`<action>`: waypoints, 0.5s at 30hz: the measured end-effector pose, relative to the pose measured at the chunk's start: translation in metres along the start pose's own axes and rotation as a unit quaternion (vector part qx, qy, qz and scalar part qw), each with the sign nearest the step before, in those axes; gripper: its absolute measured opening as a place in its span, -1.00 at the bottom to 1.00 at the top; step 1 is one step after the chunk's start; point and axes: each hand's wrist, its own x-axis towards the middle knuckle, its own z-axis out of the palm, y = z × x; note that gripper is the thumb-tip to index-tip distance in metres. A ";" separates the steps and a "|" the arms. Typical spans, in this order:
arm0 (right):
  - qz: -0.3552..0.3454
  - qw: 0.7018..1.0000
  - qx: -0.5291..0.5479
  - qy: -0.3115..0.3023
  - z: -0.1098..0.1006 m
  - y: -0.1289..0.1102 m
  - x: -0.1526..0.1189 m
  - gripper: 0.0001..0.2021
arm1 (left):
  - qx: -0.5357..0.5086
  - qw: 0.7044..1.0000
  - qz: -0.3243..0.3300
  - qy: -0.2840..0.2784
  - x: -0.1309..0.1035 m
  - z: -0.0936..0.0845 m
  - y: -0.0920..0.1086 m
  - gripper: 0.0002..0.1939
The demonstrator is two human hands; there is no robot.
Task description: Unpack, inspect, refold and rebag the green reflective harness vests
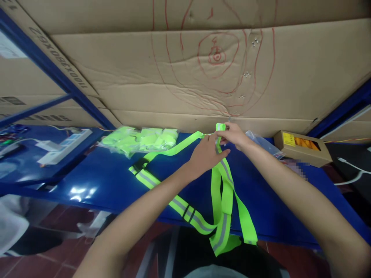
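Strap harness [226, 197]: neon yellow-green with a grey stripe; spread across the blue counter [101, 177], lower end hanging past the near edge.
Left hand [204, 155]: back uppermost, grip closed on the harness near its far end, thumb pointing right.
Right hand [233, 135]: just beyond and touching or nearly touching the left; grip pinching a small loop of the same strap.
Black fittings: buckle [140, 165] at the left bend, dark slider bands [189, 213] nearer the front edge.
Clear bags [145, 139]: more neon material inside, lying along the back, left of the hands.
Far left: white power strip [66, 146].
Right: cardboard box [303, 148], yellow label.
Behind: cardboard panel [116, 65], red rings drawn on it.
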 end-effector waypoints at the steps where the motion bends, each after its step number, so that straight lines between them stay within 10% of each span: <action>1: -0.004 1.000 0.020 -0.004 0.001 -0.010 -0.007 -0.73 | -0.002 1.000 -0.006 0.020 -0.003 -0.006 0.004 -0.47; 10: -0.130 0.979 0.112 -0.111 0.001 -0.045 -0.040 -0.66 | -0.170 0.975 -0.067 0.124 -0.005 -0.059 -0.020 -0.76; 15: -0.218 0.960 0.043 -0.172 -0.013 -0.010 -0.044 -0.29 | -0.452 0.882 -0.106 0.078 -0.006 -0.096 -0.024 -0.72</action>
